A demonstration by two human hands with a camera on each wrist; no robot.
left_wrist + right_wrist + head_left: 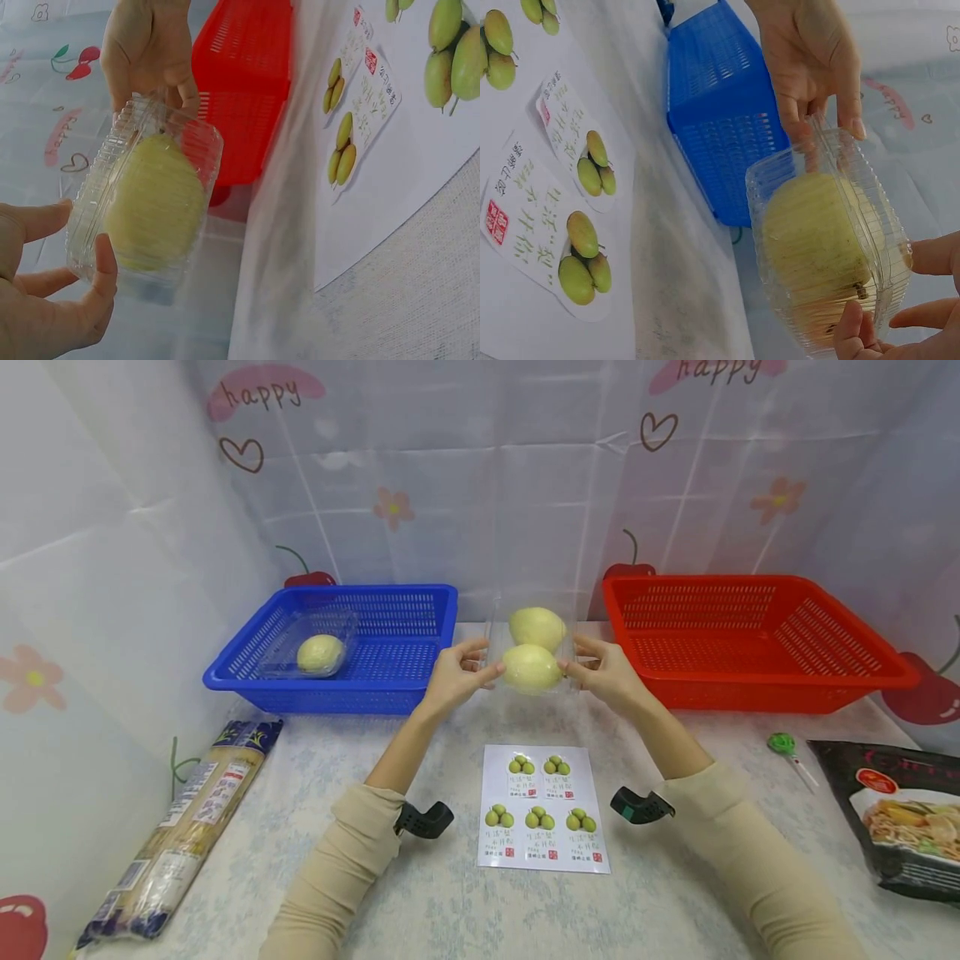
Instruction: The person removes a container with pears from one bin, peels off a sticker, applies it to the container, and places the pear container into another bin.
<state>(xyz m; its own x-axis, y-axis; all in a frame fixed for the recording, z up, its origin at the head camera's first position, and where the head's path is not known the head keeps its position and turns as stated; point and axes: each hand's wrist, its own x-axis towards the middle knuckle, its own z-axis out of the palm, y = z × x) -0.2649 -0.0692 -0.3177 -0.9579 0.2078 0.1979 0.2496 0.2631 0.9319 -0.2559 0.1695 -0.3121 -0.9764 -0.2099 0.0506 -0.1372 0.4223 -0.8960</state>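
Observation:
Both hands hold a clear plastic clamshell box (889, 255) up off the table, between the two baskets. My left hand (456, 677) grips its left side, and my right hand (611, 675) grips its right side. Inside lies a pale yellow-green pear (155, 204), its stem showing in the right wrist view. In the head view a second pale yellow shape (537, 628) appears behind the pear; I cannot tell whether it is a reflection. Below the box, a white sheet of pear stickers (543, 852) lies on the table.
On the left, a blue basket (330, 700) contains another clear box with a pale fruit (321, 654). A red basket (757, 681) stands at right. A noodle packet (183, 827) lies at far left; a green lollipop (782, 743) and black food packet (900, 814) lie at right.

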